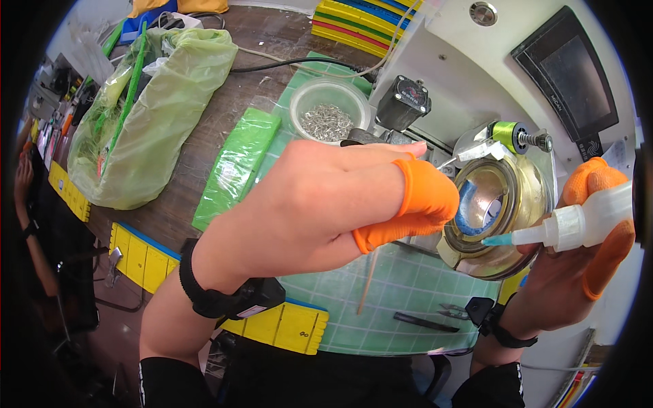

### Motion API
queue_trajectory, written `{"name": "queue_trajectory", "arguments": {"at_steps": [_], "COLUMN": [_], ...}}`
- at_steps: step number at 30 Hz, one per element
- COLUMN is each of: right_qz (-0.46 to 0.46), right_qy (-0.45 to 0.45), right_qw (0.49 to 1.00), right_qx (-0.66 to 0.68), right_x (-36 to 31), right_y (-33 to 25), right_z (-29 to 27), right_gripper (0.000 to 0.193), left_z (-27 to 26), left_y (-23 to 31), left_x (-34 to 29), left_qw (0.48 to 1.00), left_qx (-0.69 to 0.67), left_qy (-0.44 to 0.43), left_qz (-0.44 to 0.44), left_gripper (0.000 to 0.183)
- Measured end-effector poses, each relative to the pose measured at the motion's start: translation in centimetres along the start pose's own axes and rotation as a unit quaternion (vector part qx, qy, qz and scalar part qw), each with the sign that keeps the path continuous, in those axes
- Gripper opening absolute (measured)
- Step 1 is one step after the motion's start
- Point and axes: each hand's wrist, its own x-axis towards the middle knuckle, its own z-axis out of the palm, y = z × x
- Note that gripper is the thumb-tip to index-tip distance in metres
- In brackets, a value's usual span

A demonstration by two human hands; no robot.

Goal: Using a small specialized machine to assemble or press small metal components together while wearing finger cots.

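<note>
My left hand (320, 197) reaches across the middle with orange finger cots on its thumb and forefinger. Those fingertips are pressed together beside a round brass-coloured bowl (527, 204) with a blue patch inside; what they pinch, if anything, is hidden. In my right hand (558, 285), also wearing orange finger cots, is a translucent white squeeze bottle (598, 221). Its teal nozzle tip (498, 240) points left, in front of the bowl's lower rim. A lime-green knob (507, 137) sits on the machine just above the bowl.
A clear tub of small metal parts (328, 122) stands beyond my left hand, near a black motor (404, 102). Left lie a green packet (238, 166) and a pale green bag (163, 122). Dark tweezers (426, 322) and a thin wooden stick (368, 282) rest on the green mat (326, 292).
</note>
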Motion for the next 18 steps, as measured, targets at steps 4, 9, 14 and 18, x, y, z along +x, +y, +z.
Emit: {"name": "queue_trajectory", "arguments": {"at_steps": [4, 9, 14, 18], "right_qz": [0.014, 0.000, 0.032, 0.017], "right_qy": [0.001, -0.023, -0.001, -0.008], "right_qw": [1.000, 0.998, 0.999, 1.000], "right_qx": [-0.027, -0.060, 0.007, -0.015], "right_x": [0.1, 0.3, -0.1, 0.0], "right_y": [-0.4, -0.3, -0.5, -0.1], "right_z": [0.5, -0.4, 0.4, -0.1], "right_gripper": [0.059, 0.059, 0.059, 0.059], "left_z": [0.0, -0.2, -0.6, -0.6], "left_y": [0.1, 0.6, 0.4, 0.3], "left_x": [-0.1, 0.3, 0.5, 0.2], "left_qw": [1.000, 1.000, 1.000, 1.000], "left_qx": [0.021, -0.011, -0.015, -0.014], "left_qy": [-0.004, -0.002, 0.003, -0.004], "left_qz": [0.000, -0.021, 0.000, 0.000], "left_gripper": [0.017, 0.018, 0.021, 0.019]}}
